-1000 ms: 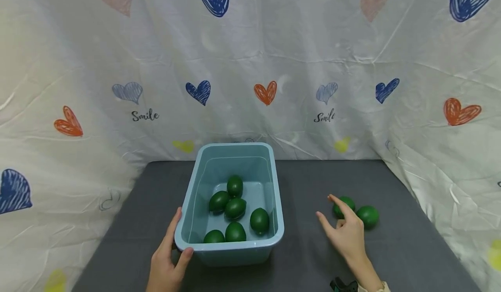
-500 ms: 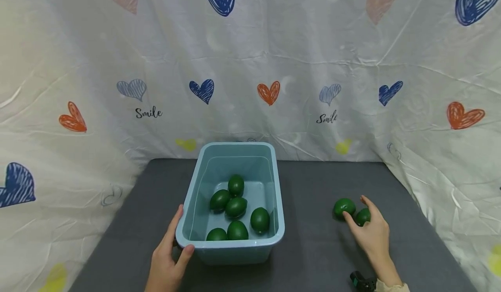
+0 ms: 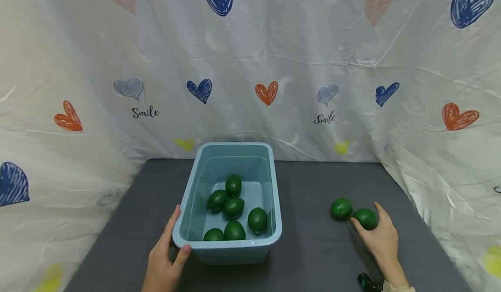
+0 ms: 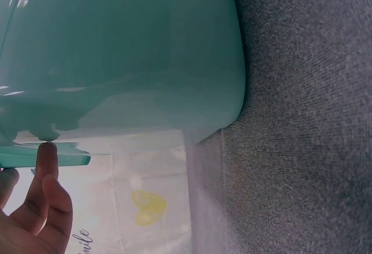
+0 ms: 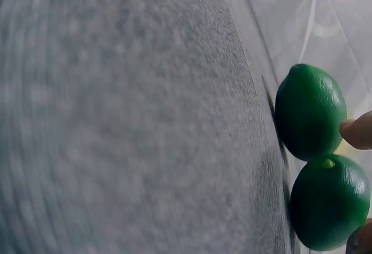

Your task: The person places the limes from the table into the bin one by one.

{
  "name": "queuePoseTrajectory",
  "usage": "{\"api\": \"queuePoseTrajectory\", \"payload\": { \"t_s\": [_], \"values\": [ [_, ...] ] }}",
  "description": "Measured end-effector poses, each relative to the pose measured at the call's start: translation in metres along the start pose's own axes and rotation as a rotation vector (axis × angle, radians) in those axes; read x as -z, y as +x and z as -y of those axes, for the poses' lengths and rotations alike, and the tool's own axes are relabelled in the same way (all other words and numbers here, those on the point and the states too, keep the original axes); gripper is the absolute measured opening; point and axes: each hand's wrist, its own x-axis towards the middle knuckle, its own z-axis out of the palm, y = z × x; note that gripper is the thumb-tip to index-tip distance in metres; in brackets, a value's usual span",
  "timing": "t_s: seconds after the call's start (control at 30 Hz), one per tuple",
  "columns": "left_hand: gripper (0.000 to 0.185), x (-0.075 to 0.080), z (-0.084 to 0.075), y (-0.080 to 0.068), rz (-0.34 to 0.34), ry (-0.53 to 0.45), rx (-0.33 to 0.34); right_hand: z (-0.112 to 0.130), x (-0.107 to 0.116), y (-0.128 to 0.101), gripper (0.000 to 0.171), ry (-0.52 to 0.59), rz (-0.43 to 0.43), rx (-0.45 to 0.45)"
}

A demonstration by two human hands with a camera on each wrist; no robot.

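Item: light blue plastic tub (image 3: 274, 196), rectangular with rounded corners and a rolled rim, smooth and glossy, standing on a dark grey felt-like surface (image 3: 313, 257). Contents: six green lime-shaped fruits (image 3: 234, 207), glossy skin, oval with small nipple ends, lying loose on the tub floor. Outside the tub, to its right: two more of the same, the farther lime (image 3: 341, 208) lying free and the nearer lime (image 3: 365, 218) just beside it, apparently touching in the right wrist view. Left hand (image 3: 164, 261): clasps the tub's near left corner, thumb hooked over the rim, fingers along the outer wall. Right hand (image 3: 381, 240): grip curled round the nearer lime, thumb on one side and fingers on the other; a fingertip (image 5: 356, 131) shows between the two fruits. Handling note, as judgement: the skin looks slick and the form rolls, so the pinch should sit across the widest part and avoid nudging the neighbour. Backdrop: creased white sheet (image 3: 250, 66) printed with hearts.
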Motion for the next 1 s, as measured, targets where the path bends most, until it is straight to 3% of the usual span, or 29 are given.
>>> {"api": "queuePoseTrajectory", "payload": {
  "t_s": [0.17,0.37,0.63,1.0],
  "values": [
    [0.089,0.002,0.0,0.0,0.016,0.01,0.002,-0.004,0.0,0.001,0.089,-0.013,0.016,-0.054],
    [0.089,0.005,0.001,-0.001,-0.003,0.007,-0.006,-0.007,-0.005,0.005,0.09,-0.007,0.093,-0.078],
    [0.09,0.002,0.001,0.0,0.018,0.008,-0.016,-0.015,-0.001,-0.005,0.086,-0.03,0.143,-0.122],
    [0.087,0.003,0.0,0.0,0.015,0.022,-0.002,-0.012,-0.005,-0.009,0.08,-0.029,0.096,-0.109]
  ]
}}
